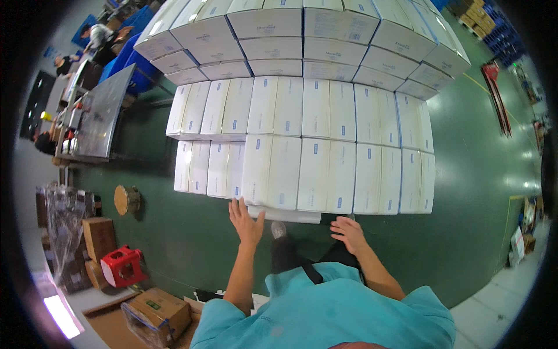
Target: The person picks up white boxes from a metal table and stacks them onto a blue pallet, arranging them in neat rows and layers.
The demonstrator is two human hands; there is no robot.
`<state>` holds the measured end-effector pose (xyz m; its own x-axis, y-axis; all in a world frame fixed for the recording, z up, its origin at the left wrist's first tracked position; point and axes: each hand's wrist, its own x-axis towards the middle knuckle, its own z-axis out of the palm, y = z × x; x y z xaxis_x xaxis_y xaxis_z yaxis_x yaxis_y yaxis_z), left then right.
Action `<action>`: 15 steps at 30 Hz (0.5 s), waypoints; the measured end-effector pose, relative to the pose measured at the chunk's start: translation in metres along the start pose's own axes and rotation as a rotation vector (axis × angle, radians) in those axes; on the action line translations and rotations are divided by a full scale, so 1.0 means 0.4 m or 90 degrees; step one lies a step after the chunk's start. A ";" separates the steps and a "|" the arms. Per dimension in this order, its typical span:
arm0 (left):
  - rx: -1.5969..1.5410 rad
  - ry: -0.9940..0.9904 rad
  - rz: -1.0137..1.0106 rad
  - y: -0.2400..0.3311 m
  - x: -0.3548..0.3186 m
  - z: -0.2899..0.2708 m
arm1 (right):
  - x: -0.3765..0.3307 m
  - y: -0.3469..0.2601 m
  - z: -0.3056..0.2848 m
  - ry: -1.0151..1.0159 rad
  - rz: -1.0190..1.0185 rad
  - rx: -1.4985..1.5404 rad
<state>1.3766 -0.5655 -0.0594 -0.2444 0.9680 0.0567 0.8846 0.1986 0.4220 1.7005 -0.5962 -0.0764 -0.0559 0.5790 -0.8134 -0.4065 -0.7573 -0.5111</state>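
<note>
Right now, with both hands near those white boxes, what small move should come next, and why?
Perhaps bring the right hand in toward the right end of the white piece jutting out below the front boxes. The left hand is spread near its left end, while the right looks apart from it and seems to hold nothing. I can't tell what the piece is.

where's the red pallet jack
In the head view, the red pallet jack sits at upper right on the green floor, right of the stacked white boxes.
</note>
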 end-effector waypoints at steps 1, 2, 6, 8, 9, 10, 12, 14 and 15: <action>0.080 -0.059 0.005 0.009 0.048 -0.024 | 0.034 0.037 0.037 -0.036 0.017 0.119; 0.162 -0.117 0.011 0.010 0.089 -0.032 | 0.072 0.074 0.069 -0.065 0.014 0.230; -0.038 -0.211 0.141 -0.048 0.167 0.019 | 0.142 0.057 0.189 0.054 -0.003 0.429; -0.057 -0.236 0.134 -0.081 0.165 0.037 | 0.117 0.045 0.217 0.068 -0.002 0.398; -0.064 -0.248 0.128 -0.084 0.164 0.038 | 0.104 0.042 0.222 0.073 0.001 0.382; -0.064 -0.229 0.141 -0.085 0.165 0.042 | 0.104 0.044 0.220 0.054 -0.015 0.377; -0.060 -0.193 0.170 -0.081 0.161 0.054 | 0.107 0.065 0.198 0.017 -0.045 0.372; -0.059 -0.222 0.158 -0.084 0.164 0.059 | 0.113 0.100 0.158 -0.029 -0.071 0.318; -0.055 -0.241 0.157 -0.084 0.161 0.057 | 0.102 0.120 0.132 -0.049 -0.086 0.296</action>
<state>1.3400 -0.5062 -0.0906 0.1457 0.9759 -0.1627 0.8577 -0.0426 0.5123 1.6305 -0.5930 -0.1193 -0.0342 0.6966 -0.7166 -0.7781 -0.4685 -0.4183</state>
